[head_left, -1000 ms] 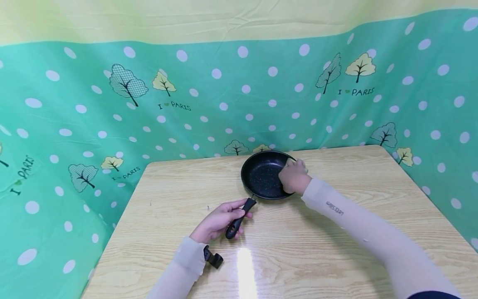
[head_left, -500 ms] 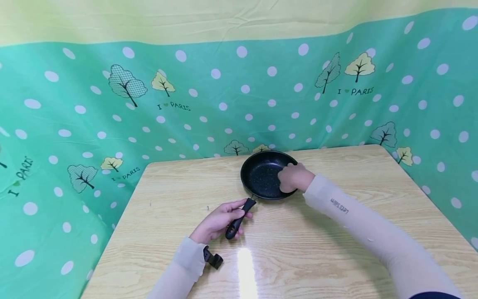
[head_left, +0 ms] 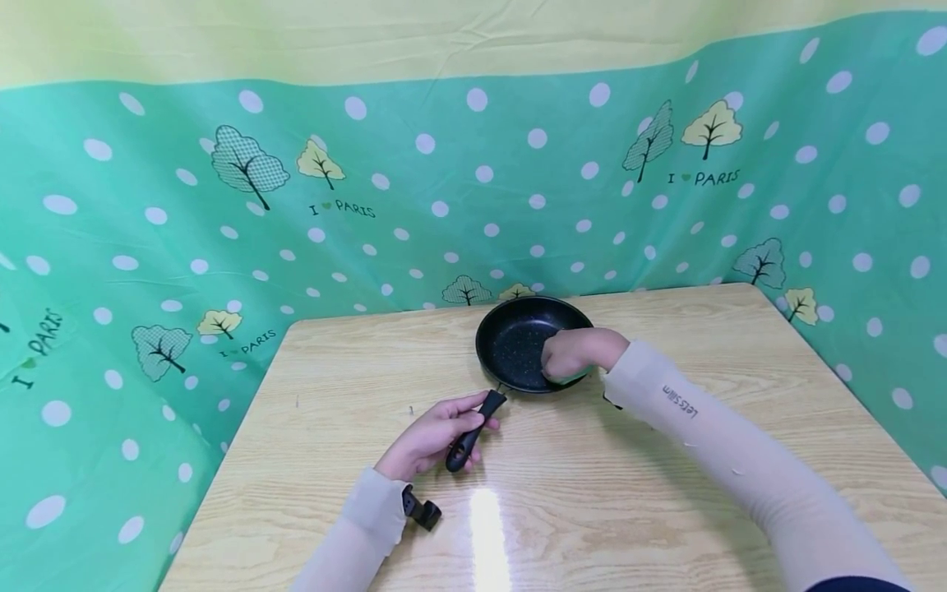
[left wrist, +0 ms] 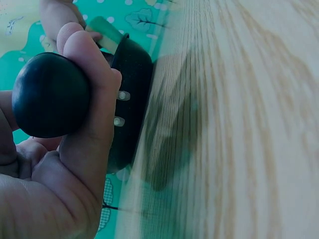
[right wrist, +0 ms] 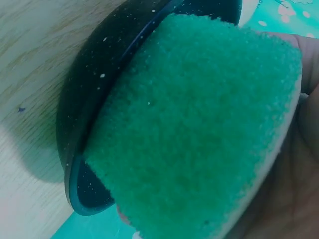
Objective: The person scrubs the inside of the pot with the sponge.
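Note:
A black frying pan [head_left: 514,345] with pale specks sits toward the back of the table. My left hand [head_left: 429,434] grips its black handle [head_left: 468,436], and in the left wrist view the thumb and fingers wrap round the handle end [left wrist: 50,94]. Over the right side of the pan, my right hand [head_left: 571,352] holds a green sponge [right wrist: 199,124] against the inside of the rim. Only a sliver of the sponge shows under the hand in the head view. From the left wrist view, the sponge [left wrist: 105,31] sticks up above the pan's edge.
The wooden table [head_left: 355,362] carries the pan. A green dotted curtain [head_left: 414,181] hangs close behind the table and along both sides. A black strap with a small camera [head_left: 423,510] is on the left wrist.
My right hand has swung along the pan's right side, from the far part of the rim toward the near part. The left hand and the pan stay about where they were.

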Available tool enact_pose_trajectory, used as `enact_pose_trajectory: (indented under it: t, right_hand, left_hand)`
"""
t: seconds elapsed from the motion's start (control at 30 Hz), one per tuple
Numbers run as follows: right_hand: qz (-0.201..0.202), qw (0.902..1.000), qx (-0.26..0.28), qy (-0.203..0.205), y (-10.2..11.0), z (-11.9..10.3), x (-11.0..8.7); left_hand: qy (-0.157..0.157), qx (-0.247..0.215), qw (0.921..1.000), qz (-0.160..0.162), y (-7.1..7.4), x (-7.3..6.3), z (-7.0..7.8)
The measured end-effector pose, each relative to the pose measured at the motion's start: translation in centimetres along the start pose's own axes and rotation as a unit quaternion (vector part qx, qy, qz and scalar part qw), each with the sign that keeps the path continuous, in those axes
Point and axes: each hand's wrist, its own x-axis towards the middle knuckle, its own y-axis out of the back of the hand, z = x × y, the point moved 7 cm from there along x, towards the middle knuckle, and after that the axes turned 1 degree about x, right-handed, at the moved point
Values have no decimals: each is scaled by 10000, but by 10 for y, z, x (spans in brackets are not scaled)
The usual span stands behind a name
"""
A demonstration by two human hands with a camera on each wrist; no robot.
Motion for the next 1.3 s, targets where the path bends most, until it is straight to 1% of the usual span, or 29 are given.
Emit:
enact_pose_trajectory:
  t: [0.13, 0.27, 0.6, 0.87, 1.0, 1.13, 1.3]
  right_hand:
    - [-45, 9999, 14, 120, 0, -3, 0]
    - [-148, 9995, 147, 248, -2, -6, 0]
    - [-254, 9958, 697, 531, -2, -8, -3]
    - [-265, 9905, 1165, 675, 0, -8, 2]
    - [-250, 9850, 1486, 845, -1, -8, 6]
    - [-223, 9767, 1875, 1021, -2, -7, 9]
    - [-177, 9681, 2238, 1112, -4, -4, 12]
  left_hand:
    - [14, -27, 10000, 21, 0, 0, 0]
    - [25, -30, 10000, 19, 0, 1, 0]
    - [3, -112, 9999, -98, -1, 0, 1]
    - [78, -149, 9999, 21, 0, 1, 1]
    - [106, -173, 9998, 30, 0, 0, 1]
    - [121, -182, 9998, 8, 0, 0, 1]
    - [114, -144, 9998, 5, 1, 0, 2]
